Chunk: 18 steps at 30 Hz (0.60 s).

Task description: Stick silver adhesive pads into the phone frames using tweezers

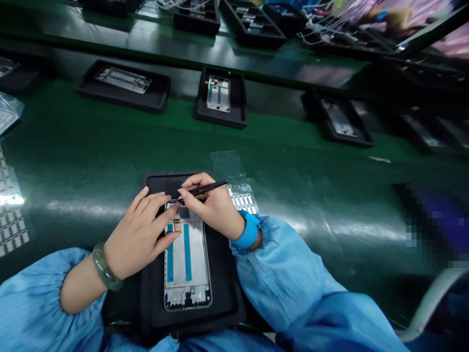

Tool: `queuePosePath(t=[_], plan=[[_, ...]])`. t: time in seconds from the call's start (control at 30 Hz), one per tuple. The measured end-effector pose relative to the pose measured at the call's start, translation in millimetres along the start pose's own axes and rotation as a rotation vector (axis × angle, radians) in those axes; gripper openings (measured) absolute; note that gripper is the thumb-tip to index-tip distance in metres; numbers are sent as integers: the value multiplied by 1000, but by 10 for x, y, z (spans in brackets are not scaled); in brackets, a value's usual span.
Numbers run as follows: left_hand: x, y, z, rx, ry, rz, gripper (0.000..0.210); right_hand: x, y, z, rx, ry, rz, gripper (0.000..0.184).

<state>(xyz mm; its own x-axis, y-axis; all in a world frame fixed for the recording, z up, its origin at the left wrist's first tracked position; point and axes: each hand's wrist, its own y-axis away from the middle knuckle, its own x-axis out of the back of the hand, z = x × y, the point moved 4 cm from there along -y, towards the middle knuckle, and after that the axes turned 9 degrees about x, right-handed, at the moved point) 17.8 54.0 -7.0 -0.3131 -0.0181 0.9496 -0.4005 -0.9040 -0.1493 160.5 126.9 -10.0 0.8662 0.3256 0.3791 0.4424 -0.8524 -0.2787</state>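
A silver phone frame with two blue strips lies in a black foam tray right in front of me. My left hand rests on the frame's upper left, fingers spread, the fingertips touching its edge and surface. In my right hand I grip black tweezers, their tips at the frame's top edge close to my left fingertips. Whatever the tips touch is too small to make out. An orange flex cable shows on the frame below my left index finger.
Behind my right hand lies a sheet of small metallic stickers; more sticker sheets are at the left. Further black trays with phone frames stand along the back. Another person's arm shows at the top right.
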Motion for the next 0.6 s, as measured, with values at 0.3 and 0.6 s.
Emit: queuePosePath(t=[0.3, 0.6], plan=[[0, 7, -5, 12, 29, -3, 44, 1, 1, -16, 44, 37, -14, 9], [-5, 9, -9, 7, 22, -7, 43, -1, 1, -85, 138, 103, -16, 7]])
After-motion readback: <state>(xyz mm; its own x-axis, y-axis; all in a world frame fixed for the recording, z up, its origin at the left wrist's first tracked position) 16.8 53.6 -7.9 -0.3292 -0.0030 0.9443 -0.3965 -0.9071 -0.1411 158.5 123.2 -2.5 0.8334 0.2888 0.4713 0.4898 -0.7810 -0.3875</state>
